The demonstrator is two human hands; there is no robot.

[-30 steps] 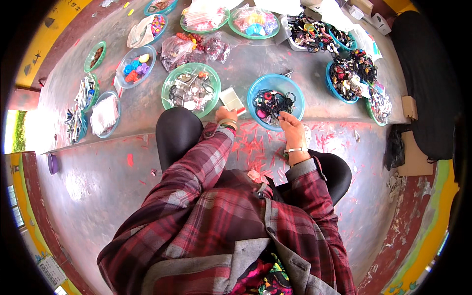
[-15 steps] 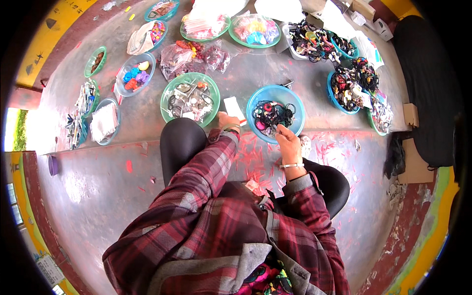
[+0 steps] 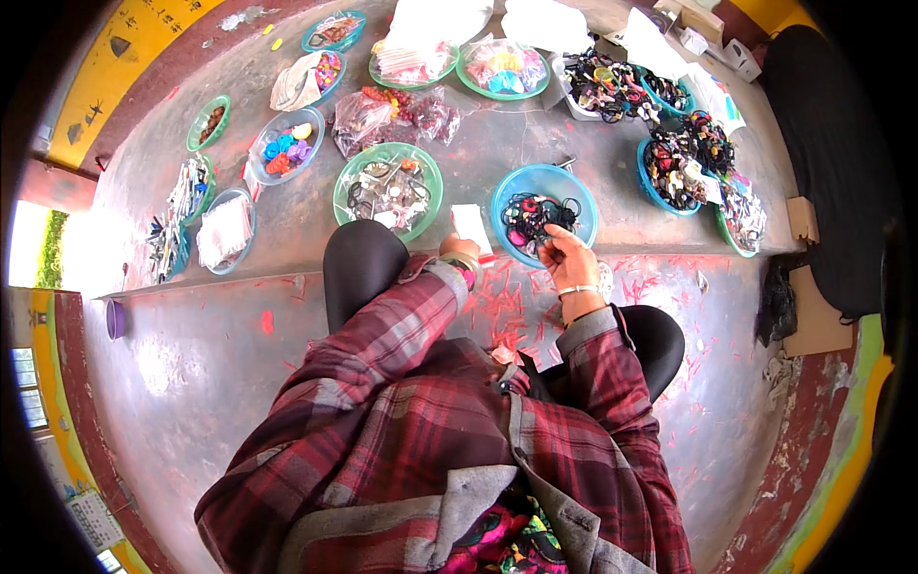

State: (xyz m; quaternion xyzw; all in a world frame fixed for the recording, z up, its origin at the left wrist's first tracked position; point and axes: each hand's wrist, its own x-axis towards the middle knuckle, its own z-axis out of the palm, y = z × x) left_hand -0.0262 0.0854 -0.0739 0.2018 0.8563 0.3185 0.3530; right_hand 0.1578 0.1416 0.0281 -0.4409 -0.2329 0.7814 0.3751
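The left hand (image 3: 459, 247), its fingers curled closed, held a white card (image 3: 469, 223) with a red lower edge. The card stood between a green basin (image 3: 392, 151) of clear packets and a blue basin (image 3: 545, 179) of dark bands (image 3: 529, 212). The right hand (image 3: 566, 253) had its fingers bent together over the blue basin's near right rim; whether it gripped a band could not be told

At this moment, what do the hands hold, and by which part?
Left hand: a white card, by its lower left edge. Right hand, at the blue bowl: cannot tell.
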